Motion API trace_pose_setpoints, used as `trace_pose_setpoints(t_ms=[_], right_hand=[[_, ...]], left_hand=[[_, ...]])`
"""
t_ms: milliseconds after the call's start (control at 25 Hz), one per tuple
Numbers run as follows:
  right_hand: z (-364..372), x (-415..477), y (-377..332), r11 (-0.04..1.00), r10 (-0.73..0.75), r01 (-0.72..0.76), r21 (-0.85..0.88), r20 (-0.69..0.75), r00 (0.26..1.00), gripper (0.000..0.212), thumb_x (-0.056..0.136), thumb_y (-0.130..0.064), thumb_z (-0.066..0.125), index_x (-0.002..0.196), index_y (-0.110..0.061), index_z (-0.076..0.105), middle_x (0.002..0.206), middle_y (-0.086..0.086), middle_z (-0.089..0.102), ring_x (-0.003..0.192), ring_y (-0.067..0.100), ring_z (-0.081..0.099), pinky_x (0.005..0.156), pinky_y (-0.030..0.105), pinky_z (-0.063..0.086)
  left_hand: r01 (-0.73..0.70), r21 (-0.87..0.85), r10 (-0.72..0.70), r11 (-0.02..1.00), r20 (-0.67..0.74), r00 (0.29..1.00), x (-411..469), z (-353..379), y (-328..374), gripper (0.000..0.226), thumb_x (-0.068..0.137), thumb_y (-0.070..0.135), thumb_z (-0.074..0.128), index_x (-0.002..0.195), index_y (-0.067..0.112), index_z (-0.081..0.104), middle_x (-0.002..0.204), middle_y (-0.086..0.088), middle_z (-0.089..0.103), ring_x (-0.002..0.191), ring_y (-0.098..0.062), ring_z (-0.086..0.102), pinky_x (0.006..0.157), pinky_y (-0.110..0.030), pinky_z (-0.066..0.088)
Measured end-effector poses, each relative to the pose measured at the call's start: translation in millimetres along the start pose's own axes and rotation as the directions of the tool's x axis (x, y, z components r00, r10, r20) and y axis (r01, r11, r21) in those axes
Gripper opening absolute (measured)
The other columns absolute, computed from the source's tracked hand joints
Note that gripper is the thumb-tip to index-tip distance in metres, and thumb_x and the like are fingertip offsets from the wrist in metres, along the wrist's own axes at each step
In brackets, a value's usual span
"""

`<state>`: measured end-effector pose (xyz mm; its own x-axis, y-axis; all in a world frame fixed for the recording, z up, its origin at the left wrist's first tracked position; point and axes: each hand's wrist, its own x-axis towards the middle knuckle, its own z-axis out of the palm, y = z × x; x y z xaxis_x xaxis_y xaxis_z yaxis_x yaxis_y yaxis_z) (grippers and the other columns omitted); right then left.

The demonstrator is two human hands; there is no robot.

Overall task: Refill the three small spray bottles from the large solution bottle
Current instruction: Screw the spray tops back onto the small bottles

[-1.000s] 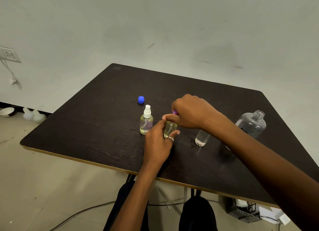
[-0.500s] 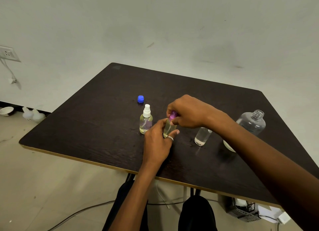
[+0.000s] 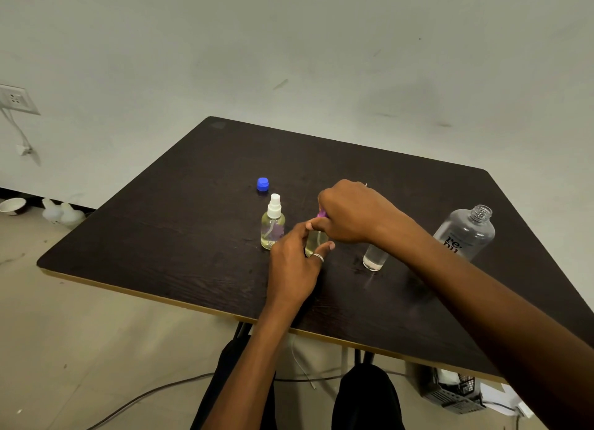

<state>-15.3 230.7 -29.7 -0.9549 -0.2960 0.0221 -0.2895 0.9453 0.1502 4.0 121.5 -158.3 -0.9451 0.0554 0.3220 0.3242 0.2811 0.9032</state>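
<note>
On the dark table, my left hand grips the body of a small bottle of yellowish liquid. My right hand pinches that bottle's purple spray top. Just to the left stands another small bottle with a white spray top, also holding yellowish liquid. A third small clear bottle stands to the right, its top hidden behind my right forearm. The large clear solution bottle stands uncapped at the far right. Its blue cap lies behind the bottles.
The table's front edge runs close to my body. Cables lie on the floor below, and a black basket sits under the table at right. A wall socket is at far left, with a bowl on the floor.
My right hand has shifted slightly on the purple spray top, as if turning it. My left hand keeps its hold on the bottle.
</note>
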Motion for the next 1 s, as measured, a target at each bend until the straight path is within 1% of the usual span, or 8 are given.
trace_pose_setpoints(t_ms=[80,200,320,440,720,840,920,1000], right_hand=[[3,0,1,1.000,0.004,-0.004,0.014,-0.009,1.000,0.032,0.092,-0.040,0.058,0.077,-0.012,0.057,0.068,0.001,0.053,0.065,0.019,0.058,0.057,0.032,0.048],[2,-1,8,0.993,-0.059,0.054,0.109,0.040,0.997,0.025,0.092,-0.040,0.058,0.092,-0.015,0.063,0.082,0.000,0.062,0.074,0.016,0.059,0.068,0.033,0.054],[-4,-4,14,0.978,-0.167,0.154,0.138,0.095,0.981,0.019,0.090,-0.030,0.062,0.106,-0.020,0.060,0.095,-0.003,0.059,0.085,0.012,0.054,0.077,0.029,0.050],[-4,-3,15,0.975,-0.199,0.190,0.112,0.075,0.977,0.017,0.089,-0.027,0.064,0.104,-0.020,0.061,0.095,-0.004,0.058,0.085,0.011,0.053,0.076,0.027,0.047],[0,0,18,0.970,-0.146,0.130,0.207,0.063,0.987,0.016,0.088,-0.032,0.067,0.098,-0.020,0.063,0.086,-0.004,0.061,0.074,0.007,0.053,0.062,0.019,0.037],[3,-1,17,0.967,-0.090,0.076,0.244,0.045,0.995,0.016,0.088,-0.033,0.068,0.092,-0.019,0.063,0.079,-0.004,0.060,0.069,0.008,0.054,0.058,0.019,0.036],[7,-2,13,0.966,-0.035,0.028,0.259,0.024,0.999,0.017,0.088,-0.034,0.067,0.087,-0.018,0.062,0.074,-0.005,0.058,0.067,0.010,0.054,0.056,0.020,0.038],[10,-3,8,0.968,0.037,-0.034,0.249,-0.006,0.999,0.019,0.088,-0.035,0.066,0.085,-0.017,0.062,0.073,-0.002,0.060,0.068,0.012,0.057,0.058,0.024,0.046]], left_hand=[[-0.011,-0.004,0.010,1.000,-0.006,1.000,0,0,0,0.038,0.084,0.027,0.079,0.119,0.030,0.063,0.093,0.018,0.065,0.090,0.006,0.061,0.073,-0.009,0.048],[-0.013,-0.003,0.013,1.000,0.000,1.000,-1,1,1,0.034,0.085,0.026,0.078,0.115,0.029,0.063,0.091,0.020,0.064,0.091,0.007,0.060,0.072,-0.008,0.048],[-0.016,-0.001,0.016,1.000,0.003,1.000,-1,0,1,0.032,0.086,0.027,0.077,0.115,0.029,0.063,0.094,0.019,0.066,0.092,0.008,0.061,0.074,-0.008,0.048],[-0.012,0.011,0.011,1.000,0.021,1.000,-1,0,0,0.031,0.087,0.028,0.075,0.116,0.028,0.063,0.095,0.016,0.067,0.091,0.006,0.061,0.074,-0.010,0.047],[0.025,0.037,-0.026,0.999,0.024,0.999,1,-1,2,0.034,0.085,0.031,0.077,0.115,0.027,0.061,0.094,0.017,0.063,0.088,0.009,0.060,0.068,-0.007,0.045],[0.035,0.052,-0.035,0.998,0.011,0.999,1,-1,5,0.035,0.084,0.030,0.078,0.114,0.025,0.060,0.093,0.017,0.061,0.085,0.004,0.060,0.067,-0.009,0.044],[0.033,0.051,-0.033,0.998,-0.007,0.999,0,1,4,0.035,0.083,0.028,0.079,0.112,0.023,0.060,0.098,0.011,0.064,0.089,-0.003,0.062,0.071,-0.014,0.047],[0.019,0.058,-0.018,0.998,-0.025,1.000,0,2,2,0.034,0.082,0.025,0.080,0.110,0.021,0.061,0.100,0.007,0.066,0.091,-0.007,0.064,0.073,-0.018,0.051]])
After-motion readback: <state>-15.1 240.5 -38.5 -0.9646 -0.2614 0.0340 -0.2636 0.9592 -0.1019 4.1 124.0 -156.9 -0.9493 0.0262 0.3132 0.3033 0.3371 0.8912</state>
